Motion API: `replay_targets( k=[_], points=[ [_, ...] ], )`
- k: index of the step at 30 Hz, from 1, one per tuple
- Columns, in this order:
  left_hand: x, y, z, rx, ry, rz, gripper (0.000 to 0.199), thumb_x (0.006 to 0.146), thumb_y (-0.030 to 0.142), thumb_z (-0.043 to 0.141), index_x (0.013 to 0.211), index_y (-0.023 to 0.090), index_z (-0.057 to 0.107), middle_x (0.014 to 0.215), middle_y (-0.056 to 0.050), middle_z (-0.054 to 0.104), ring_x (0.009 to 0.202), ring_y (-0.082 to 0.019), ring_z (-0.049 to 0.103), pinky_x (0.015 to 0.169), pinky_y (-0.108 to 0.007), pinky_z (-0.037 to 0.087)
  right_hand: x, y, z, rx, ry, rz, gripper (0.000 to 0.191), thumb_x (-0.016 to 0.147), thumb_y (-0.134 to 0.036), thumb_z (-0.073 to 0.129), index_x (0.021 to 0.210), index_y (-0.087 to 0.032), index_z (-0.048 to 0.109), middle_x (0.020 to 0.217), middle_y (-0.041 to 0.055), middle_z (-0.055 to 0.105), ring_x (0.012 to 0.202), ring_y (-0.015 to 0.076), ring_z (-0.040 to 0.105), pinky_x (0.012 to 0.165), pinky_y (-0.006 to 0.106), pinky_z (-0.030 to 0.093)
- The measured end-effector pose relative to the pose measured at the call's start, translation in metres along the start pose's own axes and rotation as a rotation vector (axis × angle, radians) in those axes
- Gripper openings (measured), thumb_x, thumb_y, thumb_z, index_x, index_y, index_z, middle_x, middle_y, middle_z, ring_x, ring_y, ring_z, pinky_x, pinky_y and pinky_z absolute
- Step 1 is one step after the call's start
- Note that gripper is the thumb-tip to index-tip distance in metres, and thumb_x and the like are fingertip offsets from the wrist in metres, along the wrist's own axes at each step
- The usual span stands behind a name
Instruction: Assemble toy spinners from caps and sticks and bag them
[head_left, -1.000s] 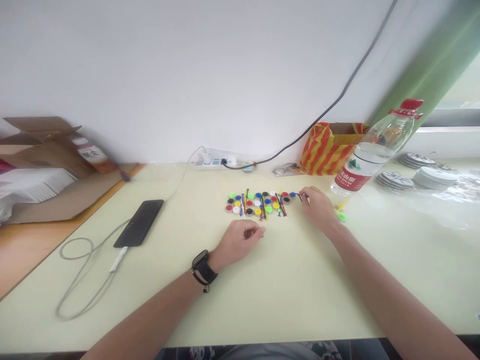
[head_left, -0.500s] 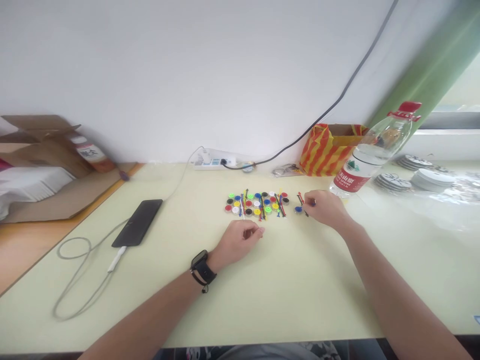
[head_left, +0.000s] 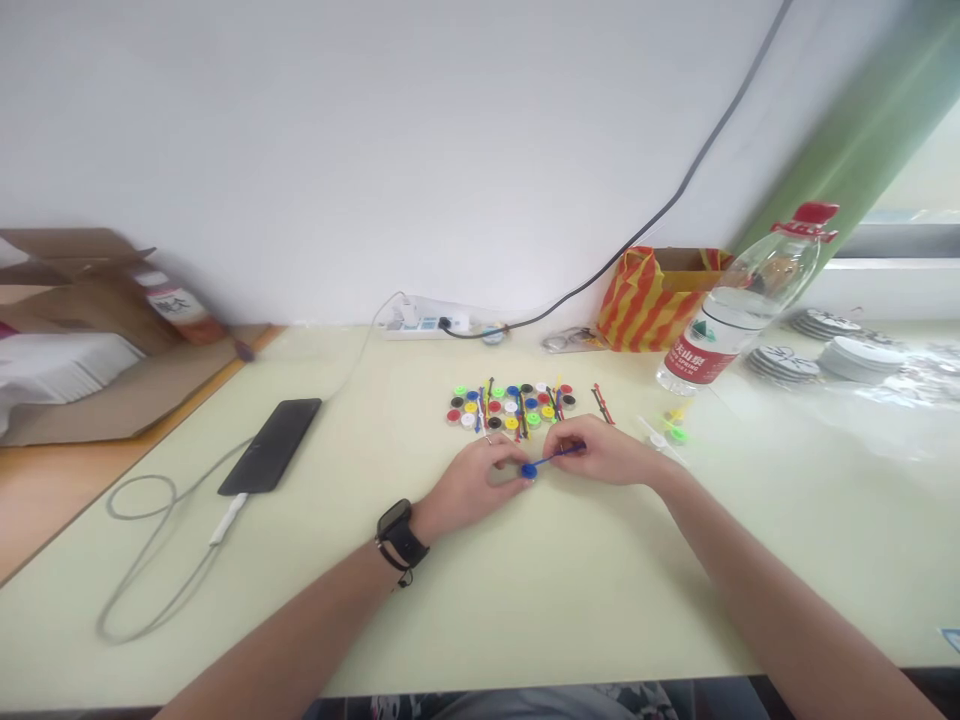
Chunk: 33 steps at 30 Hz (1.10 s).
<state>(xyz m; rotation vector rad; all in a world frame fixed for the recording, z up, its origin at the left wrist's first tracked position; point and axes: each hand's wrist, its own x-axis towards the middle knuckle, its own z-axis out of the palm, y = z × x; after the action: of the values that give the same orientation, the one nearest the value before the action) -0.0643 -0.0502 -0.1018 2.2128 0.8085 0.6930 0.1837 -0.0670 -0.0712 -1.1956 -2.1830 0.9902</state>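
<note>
My left hand [head_left: 472, 482] pinches a small round blue disc [head_left: 529, 470] between thumb and fingers, just above or on the table. Close beside it, my right hand [head_left: 600, 450] is closed on a thin blue arrow-shaped plastic piece [head_left: 555, 455], whose left end meets the disc. Behind both hands lies a group of small round discs [head_left: 511, 408] in red, white, yellow, green, black and blue, with thin coloured arrows among them. A red arrow and a dark one [head_left: 603, 403] lie apart to the right. Further right are white, yellow and green pieces [head_left: 667, 432].
A phone [head_left: 270, 446] with a white cable lies at left, near an open cardboard box [head_left: 82, 260]. At the back are a power strip [head_left: 424, 325] and a striped bag [head_left: 652, 300]. A large water bottle [head_left: 720, 330] stands at right, before stacked round plates [head_left: 784, 363].
My right hand has come left and nearer, bringing the blue disc and arrow from the right side. My left hand has taken hold of the disc. White, yellow and green pieces are now uncovered.
</note>
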Motion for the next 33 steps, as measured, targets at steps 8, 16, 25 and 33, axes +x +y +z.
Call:
replay_targets(
  k=[8,16,25,33],
  points=[
    [0.001,0.005,-0.005,-0.105,0.066,-0.104,0.015,0.084,0.027,0.074,0.097,0.021,0.07,0.091,-0.002,0.071,0.08,-0.016,0.063,0.07,-0.026,0.049,0.002,0.004,-0.004,0.103,0.076,-0.016,0.013,0.083,-0.019,0.066,0.094,-0.019,0.073,0.087,0.0031,0.067,0.077,0.0164,0.058,0.07,0.029,0.048],
    [0.005,-0.006,-0.001,-0.437,0.127,-0.172,0.03,0.081,0.029,0.077,0.106,0.016,0.068,0.091,-0.005,0.071,0.074,-0.013,0.065,0.069,-0.025,0.054,0.007,-0.004,0.01,0.095,0.255,-0.071,0.025,0.098,-0.036,0.056,0.102,-0.02,0.075,0.094,0.0073,0.069,0.084,0.0201,0.061,0.073,0.034,0.049],
    [0.007,-0.002,-0.004,-0.515,0.15,-0.155,0.029,0.081,0.029,0.08,0.106,0.015,0.072,0.105,-0.011,0.076,0.093,-0.022,0.073,0.086,-0.035,0.059,0.009,-0.021,0.057,0.186,0.346,-0.095,0.034,0.096,-0.018,0.05,0.129,-0.026,0.056,0.097,0.005,0.063,0.087,0.0194,0.062,0.072,0.031,0.05],
    [0.006,0.007,-0.006,-0.48,0.141,-0.106,0.024,0.085,0.024,0.076,0.106,0.015,0.073,0.11,-0.013,0.076,0.102,-0.026,0.073,0.094,-0.038,0.057,0.009,-0.021,0.055,0.14,0.33,-0.134,0.026,0.092,-0.016,0.053,0.116,-0.023,0.06,0.096,0.0047,0.067,0.084,0.0178,0.063,0.071,0.029,0.05]
  ],
)
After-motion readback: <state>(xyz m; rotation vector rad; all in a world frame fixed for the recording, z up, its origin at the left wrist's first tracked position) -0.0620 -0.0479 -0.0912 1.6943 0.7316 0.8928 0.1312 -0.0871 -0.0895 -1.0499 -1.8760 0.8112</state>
